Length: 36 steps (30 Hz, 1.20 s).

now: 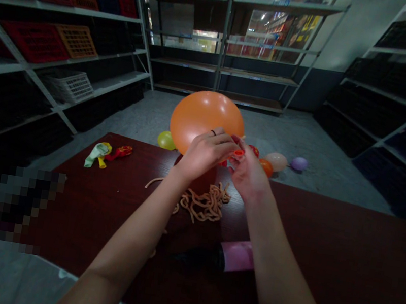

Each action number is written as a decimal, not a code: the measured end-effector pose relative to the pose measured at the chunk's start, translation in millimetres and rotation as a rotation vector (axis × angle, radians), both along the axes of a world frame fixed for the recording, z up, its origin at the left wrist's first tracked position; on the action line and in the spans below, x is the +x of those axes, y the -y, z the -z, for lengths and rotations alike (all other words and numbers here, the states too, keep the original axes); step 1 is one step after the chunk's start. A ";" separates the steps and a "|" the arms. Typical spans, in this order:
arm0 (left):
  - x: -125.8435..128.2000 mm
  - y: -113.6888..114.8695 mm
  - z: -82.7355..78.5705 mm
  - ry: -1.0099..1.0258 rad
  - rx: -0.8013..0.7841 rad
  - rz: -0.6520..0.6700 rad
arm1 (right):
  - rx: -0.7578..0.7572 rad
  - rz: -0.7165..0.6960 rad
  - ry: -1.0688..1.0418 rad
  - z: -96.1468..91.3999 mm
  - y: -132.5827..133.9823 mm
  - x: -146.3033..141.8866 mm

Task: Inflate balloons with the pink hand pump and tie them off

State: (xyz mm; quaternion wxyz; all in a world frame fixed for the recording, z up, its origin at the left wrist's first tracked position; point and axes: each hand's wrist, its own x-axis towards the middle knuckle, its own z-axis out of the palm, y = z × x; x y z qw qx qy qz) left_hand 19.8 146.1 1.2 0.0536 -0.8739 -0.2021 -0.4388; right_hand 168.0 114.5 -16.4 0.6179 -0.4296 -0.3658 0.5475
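Observation:
A large inflated orange balloon (204, 116) stands just beyond my hands, above the far edge of the table. My left hand (208, 153) is closed, its fingers bent over against the balloon's near side. Facing it, my right hand (249, 172) pinches with curled fingers, and an orange-red rolled lip, seemingly the balloon's neck, shows between the two hands. My fingers partly hide the neck. Below them lies a tangled heap of thin tan modelling balloons (208, 201). A balloon pump (236, 256) with a pink barrel and black nozzle rests under my right forearm.
On the dark red table (325, 253), limp balloons (100, 151) in pale green, yellow and red lie at the left. Inflated balloons sit on the floor beyond, including a yellow-green balloon (167, 140) and a purple balloon (299, 163). Metal shelves (113, 87) with crates line the room.

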 end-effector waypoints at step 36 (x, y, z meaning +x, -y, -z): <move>45.4 15.2 9.6 0.875 -1.019 0.130 | 0.357 0.415 1.023 -3.0 8.8 -0.3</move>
